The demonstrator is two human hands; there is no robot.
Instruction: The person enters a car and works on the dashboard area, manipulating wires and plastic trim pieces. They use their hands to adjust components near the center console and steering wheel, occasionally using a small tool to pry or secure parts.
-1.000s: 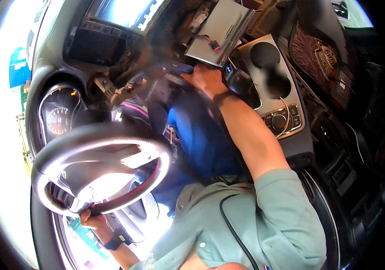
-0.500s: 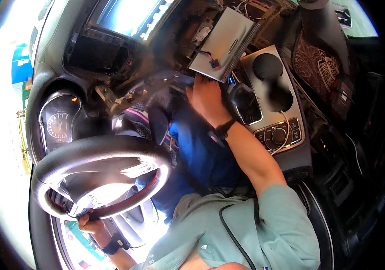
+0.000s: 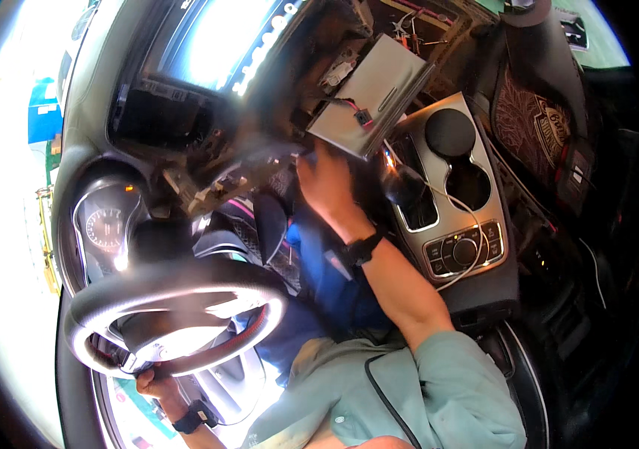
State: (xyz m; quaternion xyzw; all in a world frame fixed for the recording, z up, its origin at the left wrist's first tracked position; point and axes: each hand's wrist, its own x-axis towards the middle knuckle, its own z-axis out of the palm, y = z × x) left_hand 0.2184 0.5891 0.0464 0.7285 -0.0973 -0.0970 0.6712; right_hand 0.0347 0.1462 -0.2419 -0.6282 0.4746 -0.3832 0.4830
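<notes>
My left hand (image 3: pixel 156 383) is closed round the lower rim of the black steering wheel (image 3: pixel 177 280). My right hand (image 3: pixel 328 191) is at the lower dashboard, left of the gear lever (image 3: pixel 403 183). Its fingertips are blurred and partly hidden at the near edge of a flat silver metal box (image 3: pixel 372 93), so what they hold, if anything, does not show. The box lies tilted in the opened middle of the dash. A small black connector (image 3: pixel 363 117) with red and dark wires lies on top of it.
A silver centre console (image 3: pixel 458 217) with cup holders and a round knob stands to the right; a thin white cable (image 3: pixel 476 217) crosses it. Exposed brackets (image 3: pixel 200 191) and loose wires fill the open dash. A bright screen (image 3: pixel 222 37) is at the top, the instrument cluster (image 3: pixel 106 224) at left.
My right hand has moved a little left relative to the silver box. The light beside the gear lever has gone from blue to orange-white. My left hand keeps its hold on the wheel.
</notes>
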